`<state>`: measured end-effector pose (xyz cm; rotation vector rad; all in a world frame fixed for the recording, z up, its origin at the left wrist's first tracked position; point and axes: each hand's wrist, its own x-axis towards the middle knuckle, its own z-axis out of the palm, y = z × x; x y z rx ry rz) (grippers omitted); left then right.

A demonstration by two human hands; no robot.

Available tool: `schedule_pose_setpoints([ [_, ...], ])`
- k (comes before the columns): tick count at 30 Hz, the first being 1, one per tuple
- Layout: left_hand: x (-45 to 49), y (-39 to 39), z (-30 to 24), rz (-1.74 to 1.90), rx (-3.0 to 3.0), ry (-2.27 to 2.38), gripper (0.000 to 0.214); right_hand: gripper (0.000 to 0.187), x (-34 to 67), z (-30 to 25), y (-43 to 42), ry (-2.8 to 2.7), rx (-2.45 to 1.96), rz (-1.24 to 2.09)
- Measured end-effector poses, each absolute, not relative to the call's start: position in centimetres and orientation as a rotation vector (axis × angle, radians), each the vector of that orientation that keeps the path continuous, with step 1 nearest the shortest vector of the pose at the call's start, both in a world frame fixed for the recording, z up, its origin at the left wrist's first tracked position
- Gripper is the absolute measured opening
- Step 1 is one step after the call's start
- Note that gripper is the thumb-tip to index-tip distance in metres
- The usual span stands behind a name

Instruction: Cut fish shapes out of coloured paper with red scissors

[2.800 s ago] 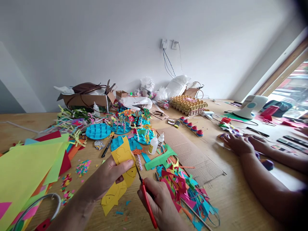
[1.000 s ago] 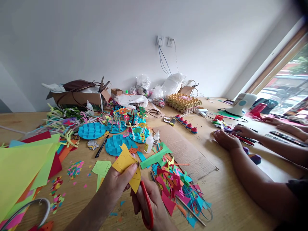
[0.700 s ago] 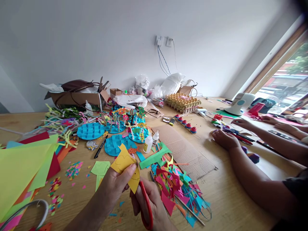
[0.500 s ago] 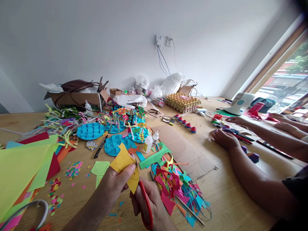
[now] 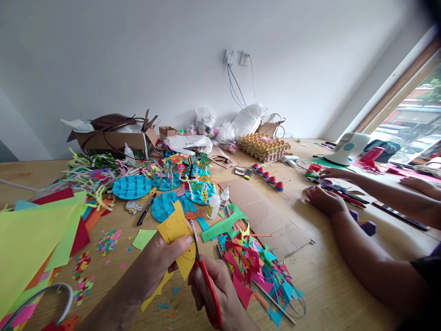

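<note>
My left hand [image 5: 161,253] pinches a piece of yellow paper [image 5: 172,225] with a drawn outline on it, thumb on top. Around the handles of red scissors [image 5: 211,294] my right hand [image 5: 220,285] is closed; the dark blades lie along the right edge of the yellow paper. A yellow strip [image 5: 156,292] shows below my left hand. Just beyond the paper are an orange spotted paper fish [image 5: 193,214] and a blue paper disc [image 5: 163,207]. Colourful paper scraps [image 5: 248,266] are heaped to the right of my right hand.
Coloured paper sheets [image 5: 34,239] lie at the left, a black marker [image 5: 146,209] nearer the middle. Two glue bottles [image 5: 213,206] stand by a cardboard sheet [image 5: 265,216]. Egg trays [image 5: 263,146] are stacked behind. Another person's arms [image 5: 354,248] reach in from the right.
The yellow paper has turned slightly in my left hand, and the scissor blades now show along its edge. A yellow strip has appeared below my left hand. The view has shifted slightly.
</note>
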<state>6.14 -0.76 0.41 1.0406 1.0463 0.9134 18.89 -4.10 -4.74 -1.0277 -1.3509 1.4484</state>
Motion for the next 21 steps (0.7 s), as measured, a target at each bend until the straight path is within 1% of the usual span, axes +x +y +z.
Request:
schedule_pose_setpoints([
  [11,5.7,-0.6,0.5,0.900,1.045,1.072,0.020,0.061,19.3,-4.5,-4.2,-1.378,-1.049,1.472],
  [14,5.5,-0.6,0.8,0.886,1.024,1.079,0.021,0.056,19.7,-4.8,-4.2,-1.459,-1.031,1.448],
  [19,4.6,-0.3,0.9,0.818,1.035,1.085,0.024,0.043,20.3,-5.1,-4.1,-1.588,-1.035,1.358],
  [21,4.4,-0.2,0.8,0.811,1.044,1.079,0.024,0.041,20.4,-4.8,-4.1,-1.641,-1.051,1.316],
])
